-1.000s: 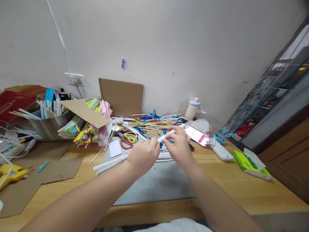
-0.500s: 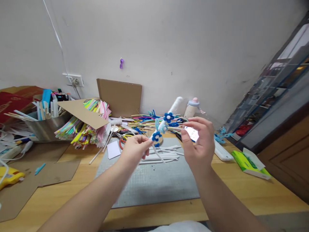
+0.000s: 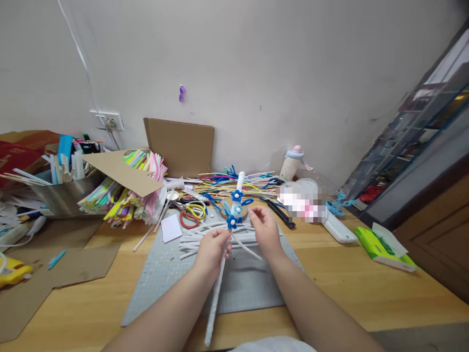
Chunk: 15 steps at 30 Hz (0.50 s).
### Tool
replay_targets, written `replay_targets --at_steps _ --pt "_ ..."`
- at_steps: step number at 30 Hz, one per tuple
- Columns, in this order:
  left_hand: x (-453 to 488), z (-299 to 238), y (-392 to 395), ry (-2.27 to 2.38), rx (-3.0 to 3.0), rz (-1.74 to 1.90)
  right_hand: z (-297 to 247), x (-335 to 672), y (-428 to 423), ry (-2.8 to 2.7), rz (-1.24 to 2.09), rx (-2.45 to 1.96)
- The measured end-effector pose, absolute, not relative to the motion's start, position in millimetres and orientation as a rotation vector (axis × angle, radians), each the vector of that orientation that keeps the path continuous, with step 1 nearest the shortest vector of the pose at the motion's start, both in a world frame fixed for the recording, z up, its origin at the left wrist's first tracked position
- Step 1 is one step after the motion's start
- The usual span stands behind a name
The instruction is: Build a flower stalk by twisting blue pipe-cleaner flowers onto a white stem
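My left hand (image 3: 213,252) is closed round a white fuzzy-wrapped stick (image 3: 216,298), held tilted with its lower end toward me. Blue pipe-cleaner flowers (image 3: 232,222) with white centres sit on its upper part, with a paler flower between them and looped leaves at the sides. A loose white pipe cleaner (image 3: 247,247) trails to the right from near my left fingers. Just right of the flowers is my right hand (image 3: 266,232), its thumb and fingertips drawn together; anything between them is too small to make out. Below lie several white pipe cleaners (image 3: 190,239).
A grey cutting mat (image 3: 252,291) lies under my hands. Scissors (image 3: 193,211) and a white card (image 3: 171,228) are left; a black pen (image 3: 281,213) and green tissue pack (image 3: 383,249) are right. Bundled pipe cleaners (image 3: 135,205), a metal pot (image 3: 68,195) and a bottle (image 3: 292,164) stand farther back.
My left hand has lowered the flowered stick and turned it more upright in view. My right hand has come down and left toward the flowers, its spread fingers now drawn together.
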<state>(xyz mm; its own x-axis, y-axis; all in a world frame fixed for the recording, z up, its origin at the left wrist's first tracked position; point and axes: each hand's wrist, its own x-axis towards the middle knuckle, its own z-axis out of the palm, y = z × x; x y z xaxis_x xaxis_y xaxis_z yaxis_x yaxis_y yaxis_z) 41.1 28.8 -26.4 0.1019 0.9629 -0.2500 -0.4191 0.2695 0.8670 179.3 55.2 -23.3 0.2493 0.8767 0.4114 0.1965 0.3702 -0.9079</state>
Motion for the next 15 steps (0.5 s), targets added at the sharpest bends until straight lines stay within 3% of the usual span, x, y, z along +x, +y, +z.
replay_targets --at_steps 6,15 --pt "46 -36 25 1.079 0.818 1.221 31 187 64 -1.926 0.057 -1.14" --pt "49 -39 22 1.125 0.853 1.164 78 176 96 -2.792 0.051 -1.271"
